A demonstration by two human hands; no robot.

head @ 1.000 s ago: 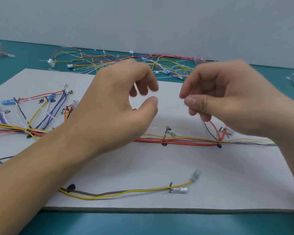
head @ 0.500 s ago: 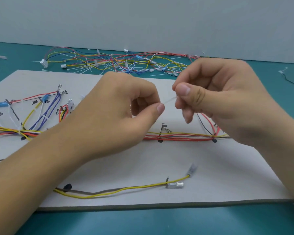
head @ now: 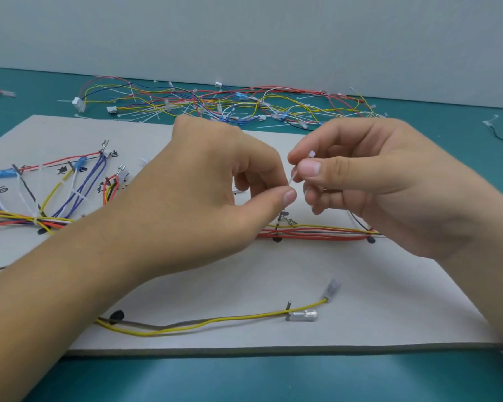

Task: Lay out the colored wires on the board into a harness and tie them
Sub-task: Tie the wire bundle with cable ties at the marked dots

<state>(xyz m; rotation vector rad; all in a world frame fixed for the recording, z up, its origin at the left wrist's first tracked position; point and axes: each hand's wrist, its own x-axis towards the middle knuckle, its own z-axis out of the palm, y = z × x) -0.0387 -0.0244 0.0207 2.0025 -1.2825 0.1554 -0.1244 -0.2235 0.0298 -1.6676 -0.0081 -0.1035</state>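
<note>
**Two hands ready a cable tie above a wiring board**

A person's two bare hands meet in mid-air over a pale grey board (head: 360, 285) lying on a teal worktop (head: 244, 378). The left hand (head: 204, 195) and the right hand (head: 375, 181) each pinch one end of a thin white cable tie (head: 292, 177) — the left fingers (head: 288, 195) closed on its lower tip, the right fingers (head: 310, 168) closed just below its small square head. Holding it by both ends, raised clear of the board, probably keeps it straight for threading.

Directly beneath the hands, a red and yellow wire bundle (head: 317, 232) runs across the board, seemingly the next spot to tie. At the left, branching wires (head: 70, 192) already carry white ties. Near the front edge lie a loose yellow wire (head: 215, 322) and a grey one beside it. Beyond the board, on the worktop — a tangled wire heap (head: 230, 103).
</note>
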